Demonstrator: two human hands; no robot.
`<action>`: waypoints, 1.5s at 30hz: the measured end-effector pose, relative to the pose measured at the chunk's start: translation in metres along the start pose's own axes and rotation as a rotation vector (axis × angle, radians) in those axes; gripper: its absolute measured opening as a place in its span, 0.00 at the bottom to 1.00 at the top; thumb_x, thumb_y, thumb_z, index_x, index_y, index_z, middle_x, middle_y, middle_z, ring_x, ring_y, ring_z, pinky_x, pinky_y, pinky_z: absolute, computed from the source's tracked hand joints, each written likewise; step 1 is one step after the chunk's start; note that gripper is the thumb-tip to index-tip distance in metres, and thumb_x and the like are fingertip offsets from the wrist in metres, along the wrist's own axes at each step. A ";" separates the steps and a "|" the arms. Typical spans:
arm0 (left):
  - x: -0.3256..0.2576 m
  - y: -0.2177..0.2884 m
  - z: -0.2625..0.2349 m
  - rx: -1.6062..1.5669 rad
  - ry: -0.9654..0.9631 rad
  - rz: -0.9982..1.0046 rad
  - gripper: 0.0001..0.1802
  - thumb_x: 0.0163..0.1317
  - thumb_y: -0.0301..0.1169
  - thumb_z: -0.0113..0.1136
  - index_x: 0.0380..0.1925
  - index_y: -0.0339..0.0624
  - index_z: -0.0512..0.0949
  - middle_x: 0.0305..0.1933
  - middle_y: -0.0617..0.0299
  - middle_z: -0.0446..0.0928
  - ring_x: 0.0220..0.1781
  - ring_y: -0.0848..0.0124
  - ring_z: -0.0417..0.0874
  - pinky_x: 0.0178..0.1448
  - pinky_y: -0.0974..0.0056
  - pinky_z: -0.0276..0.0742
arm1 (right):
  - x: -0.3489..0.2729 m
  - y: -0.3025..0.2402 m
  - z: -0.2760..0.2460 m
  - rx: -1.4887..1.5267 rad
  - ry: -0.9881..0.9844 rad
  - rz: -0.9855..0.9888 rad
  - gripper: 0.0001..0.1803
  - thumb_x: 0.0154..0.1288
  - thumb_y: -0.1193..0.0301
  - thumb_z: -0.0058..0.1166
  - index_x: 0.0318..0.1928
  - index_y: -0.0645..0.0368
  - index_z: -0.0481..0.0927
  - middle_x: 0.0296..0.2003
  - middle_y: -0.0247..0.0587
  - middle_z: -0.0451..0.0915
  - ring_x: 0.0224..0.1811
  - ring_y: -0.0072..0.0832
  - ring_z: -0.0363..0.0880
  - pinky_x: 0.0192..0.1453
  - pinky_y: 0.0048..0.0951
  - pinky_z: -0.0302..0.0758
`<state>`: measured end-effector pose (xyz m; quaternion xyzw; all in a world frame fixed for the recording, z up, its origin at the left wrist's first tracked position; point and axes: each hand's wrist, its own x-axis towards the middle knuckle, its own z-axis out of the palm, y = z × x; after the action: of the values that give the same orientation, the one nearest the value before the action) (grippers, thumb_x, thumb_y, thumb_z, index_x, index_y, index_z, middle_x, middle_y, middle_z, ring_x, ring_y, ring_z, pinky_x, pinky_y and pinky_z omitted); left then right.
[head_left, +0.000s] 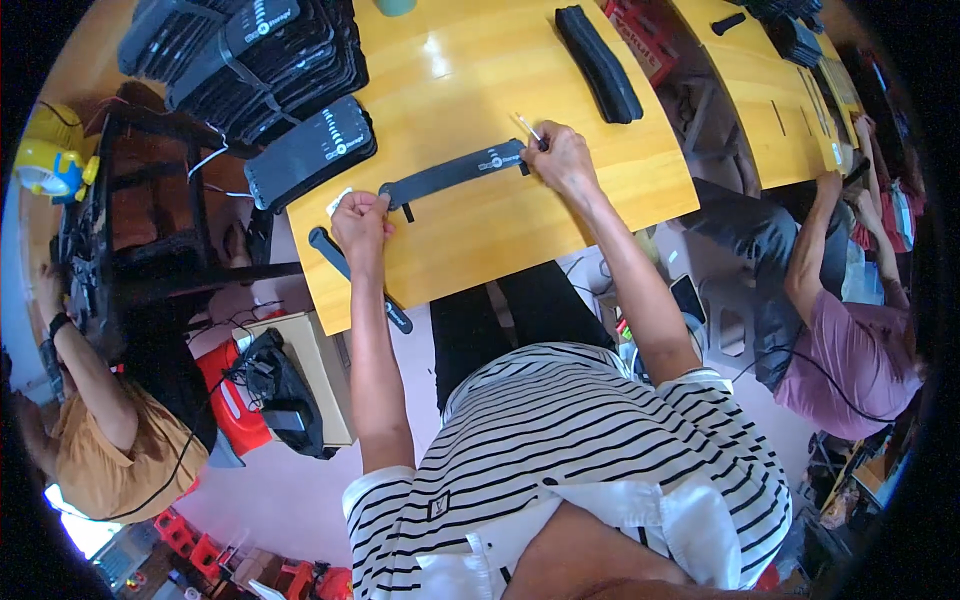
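A flat black strap (pixel 455 175) with white printing lies across the yellow wooden table, tilted up to the right. Two short black tabs stick out below it, one near each end. My left hand (pixel 362 228) is closed, its thumb and finger pinching the strap's left end; a small white piece (pixel 340 202) shows beside the fingers. At the right end, my closed right hand (pixel 563 160) grips a thin stick with a pale shaft (pixel 527 128), its fingers touching the strap; the stick's exact kind is unclear. Another narrow black strap (pixel 330 248) passes under my left forearm.
Tall stacks of black straps (pixel 270 75) fill the far left, with a smaller stack (pixel 312 150) nearer. A black bundle (pixel 600 65) lies far right, and a green container (pixel 396 5) stands at the far edge. Co-workers sit left and right; a cardboard box (pixel 315 370) is below left.
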<state>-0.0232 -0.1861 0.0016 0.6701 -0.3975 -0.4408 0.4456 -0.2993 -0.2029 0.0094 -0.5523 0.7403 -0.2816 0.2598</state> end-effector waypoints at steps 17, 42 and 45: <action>-0.100 0.010 -0.054 0.773 0.206 -0.064 0.27 0.41 0.47 0.68 0.31 0.33 0.77 0.25 0.50 0.79 0.28 0.57 0.81 0.41 0.57 0.75 | -0.107 0.044 -0.056 0.937 -0.315 0.249 0.04 0.57 0.77 0.47 0.34 0.60 0.73 0.19 0.29 0.69 0.14 0.13 0.62 0.15 0.15 0.58; -0.184 0.029 0.006 -0.753 -0.269 -0.078 0.09 0.63 0.26 0.50 0.41 0.34 0.73 0.36 0.57 0.78 0.34 0.73 0.80 0.38 0.70 0.78 | -0.177 -0.059 -0.028 1.145 -0.724 0.216 0.11 0.64 0.62 0.49 0.35 0.57 0.75 0.23 0.27 0.69 0.15 0.11 0.63 0.12 0.12 0.53; -0.175 0.028 -0.002 -0.759 -0.216 -0.003 0.09 0.64 0.27 0.49 0.42 0.35 0.71 0.38 0.55 0.78 0.41 0.69 0.81 0.40 0.68 0.80 | -0.170 -0.059 -0.038 1.142 -0.675 0.156 0.14 0.69 0.62 0.38 0.39 0.58 0.75 0.20 0.28 0.67 0.14 0.11 0.61 0.15 0.13 0.55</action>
<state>-0.0768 -0.0315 0.0704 0.4082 -0.2500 -0.6251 0.6166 -0.2433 -0.0475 0.0903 -0.3306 0.3908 -0.4215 0.7485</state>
